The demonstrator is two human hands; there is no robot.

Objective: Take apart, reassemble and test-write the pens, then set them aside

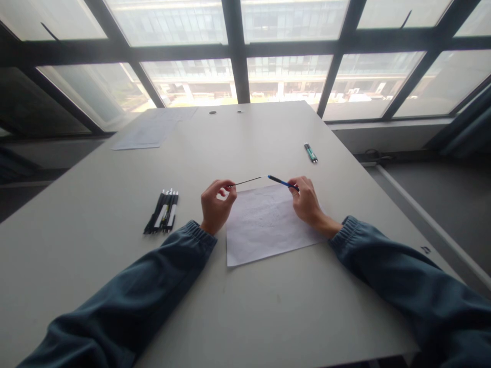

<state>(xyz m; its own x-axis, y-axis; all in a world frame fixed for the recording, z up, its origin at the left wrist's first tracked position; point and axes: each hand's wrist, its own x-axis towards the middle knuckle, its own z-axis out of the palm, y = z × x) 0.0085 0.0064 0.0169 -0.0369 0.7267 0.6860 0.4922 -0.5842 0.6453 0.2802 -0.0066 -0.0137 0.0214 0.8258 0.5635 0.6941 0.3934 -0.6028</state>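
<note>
Big windows, pale worktop [95, 266]; left hand [215, 204] pinches thin black refill [247, 181], right hand [307, 202] grips blue pen barrel [282, 182], tips facing, small gap, over paper sheet [264, 230] at centre. Off to 9 o'clock pen bundle [163, 212], at 1 spare pen [310, 153], out of way.

— What lies out to the side of the left hand [215, 204]?
— A bunch of black and white plastic pens [162, 218], packed side by side on the plain white table top [115, 266], near that hand but not touching it
— And past the right hand [306, 202]?
— A pair of slim green and black pens [310, 152], farther out and a little to its right, well apart from it
— Anything at the far edge?
— Pale loose paper sheets [143, 134] far beyond the left hand, and two small dark round discs [212, 112] straight ahead of both hands. Behind stand big dark-framed glass windows [236, 51], with a grey-blue curtain [471, 128] far off on the right hand's side
</note>
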